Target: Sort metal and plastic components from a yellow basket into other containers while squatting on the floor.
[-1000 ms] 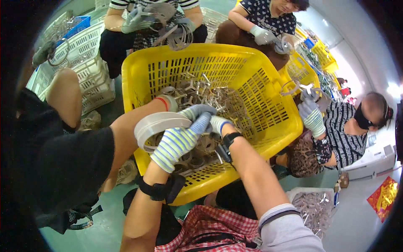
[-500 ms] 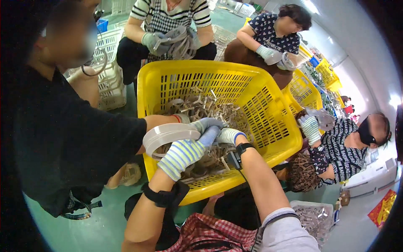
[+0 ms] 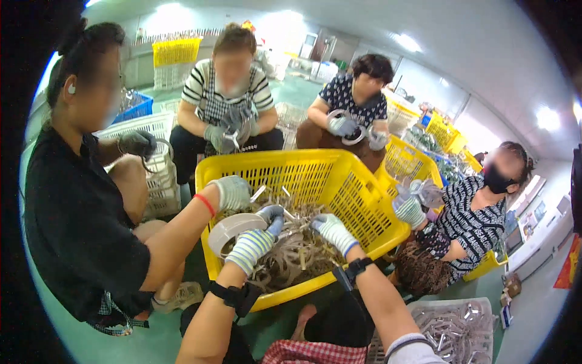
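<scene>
My left hand point(image 3: 253, 244), in a striped knit glove, grips a pale coiled band point(image 3: 229, 232) at the near left of a big yellow slatted basket point(image 3: 339, 176). My right hand point(image 3: 333, 232), gloved the same way with a black wrist strap, rests knuckles-up on the heap of grey loops and clips point(image 3: 291, 255) inside the basket. Whether its fingers hold a piece is hidden. A co-worker's grey-gloved hand point(image 3: 232, 192) reaches in from the left, just above the coiled band.
Several gloved people sit around the basket: one in black at the left, two at the back handling rings, one masked at the right. White crates point(image 3: 159, 176) stand at the left, a tray of metal parts point(image 3: 461, 330) at lower right, more yellow baskets behind.
My right hand has drawn away from the left hand and the coiled band, toward the right over the heap. The view has tilted up, showing more of the people.
</scene>
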